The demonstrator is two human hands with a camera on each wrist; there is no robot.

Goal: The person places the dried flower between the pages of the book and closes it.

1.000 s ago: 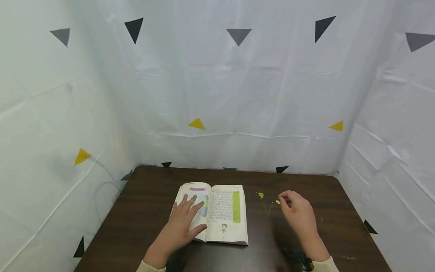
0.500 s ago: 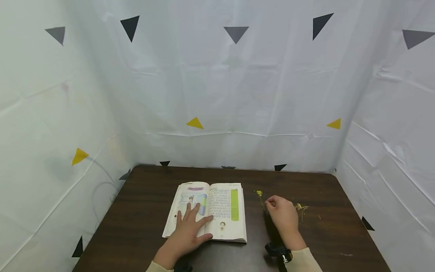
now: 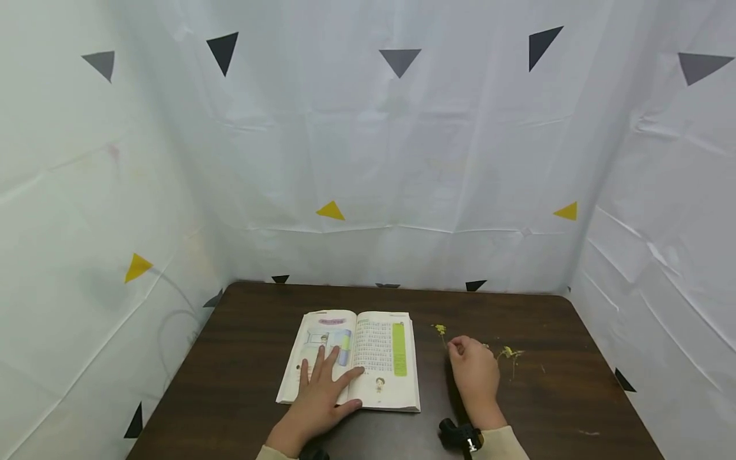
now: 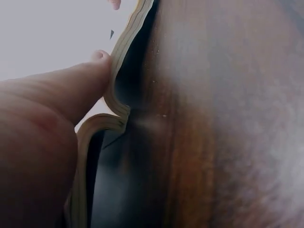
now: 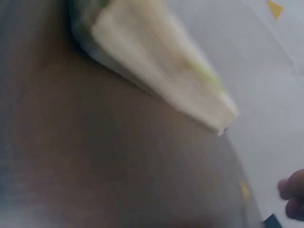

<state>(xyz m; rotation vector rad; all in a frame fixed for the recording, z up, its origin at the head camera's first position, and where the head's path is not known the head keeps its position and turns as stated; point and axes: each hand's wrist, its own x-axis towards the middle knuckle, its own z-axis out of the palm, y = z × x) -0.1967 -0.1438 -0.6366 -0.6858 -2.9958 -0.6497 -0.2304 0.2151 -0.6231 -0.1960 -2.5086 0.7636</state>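
An open book (image 3: 384, 358) with printed pages and small coloured pictures lies on the dark brown table. My left hand (image 3: 319, 396) rests across its left page with fingers spread, the thumb reaching over the gutter. In the left wrist view the thumb (image 4: 90, 76) lies at the book's lower page edges (image 4: 126, 52). To the right of the book, a sprig with yellow flowers (image 3: 440, 329) lies on the table. My right hand (image 3: 476, 374) pinches its thin stem between thumb and fingertips. Only the fingertips (image 5: 294, 187) show in the right wrist view, which is blurred.
More yellow flower sprigs (image 3: 508, 353) lie just right of my right hand, partly hidden by it. The brown table (image 3: 253, 332) has a rounded far edge. White sheeting (image 3: 397, 160) with grey, black and yellow triangles stands behind and at both sides.
My right hand has moved left to the left-hand sprig, baring the sprigs on its right. My left hand has slid slightly right and nearer on the book.
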